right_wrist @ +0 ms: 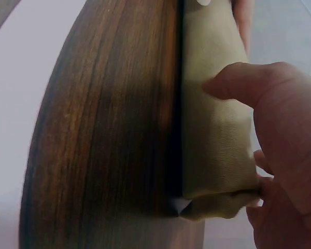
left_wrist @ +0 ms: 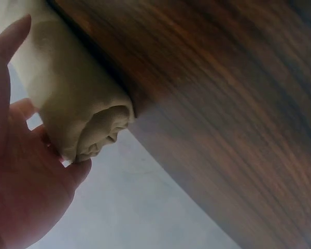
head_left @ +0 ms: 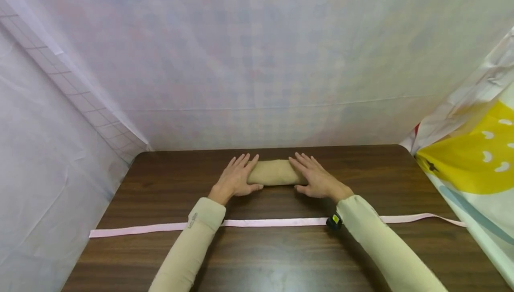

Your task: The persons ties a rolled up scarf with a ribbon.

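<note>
A rolled-up beige cloth (head_left: 277, 172) lies crosswise near the far edge of the dark wooden table. My left hand (head_left: 238, 179) holds its left end, thumb on the near side and spread fingers along the far side. My right hand (head_left: 319, 179) holds the right end the same way. Folded layers show at the end of the roll (left_wrist: 101, 129) in the left wrist view. In the right wrist view the thumb of my right hand (right_wrist: 295, 135) lies across the cloth, and some fingertips are hidden behind it.
A pale pink ribbon (head_left: 277, 223) runs across the table (head_left: 261, 256) beneath both forearms. White sheeting (head_left: 249, 60) hangs behind the far edge. At the right side hangs a cloth with a yellow print (head_left: 478, 158). A small black device (head_left: 334, 220) sits under the right wrist.
</note>
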